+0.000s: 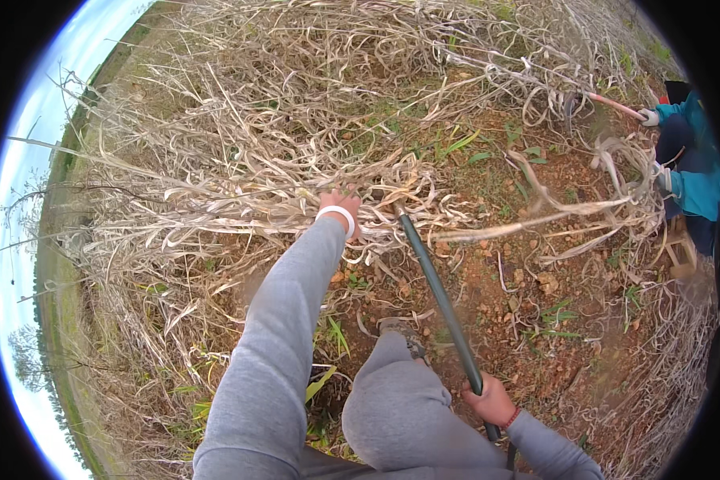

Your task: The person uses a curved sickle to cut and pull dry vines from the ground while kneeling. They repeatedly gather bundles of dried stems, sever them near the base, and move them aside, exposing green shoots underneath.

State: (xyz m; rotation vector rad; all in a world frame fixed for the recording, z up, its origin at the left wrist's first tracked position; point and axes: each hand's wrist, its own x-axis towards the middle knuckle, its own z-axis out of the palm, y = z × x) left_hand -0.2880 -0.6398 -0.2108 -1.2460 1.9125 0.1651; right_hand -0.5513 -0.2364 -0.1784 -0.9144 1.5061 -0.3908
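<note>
My left hand, with a white band at its wrist, is closed around a bundle of dry stalks left of the middle. The stalks lie sideways with curled, straw-coloured leaves. Lower right, my right hand grips the near end of a dark green pole handle. From there the handle slants up and left. Its far end reaches the dry leaves just right of my left hand; those leaves hide most of the tool's head, so its kind cannot be told.
At the right edge a person in a teal top and white gloves holds a pinkish tool handle and dry stalks. Stony reddish soil with small green weeds spreads between us. Dense dry stalks stand at the far side and left. My bent knee is below.
</note>
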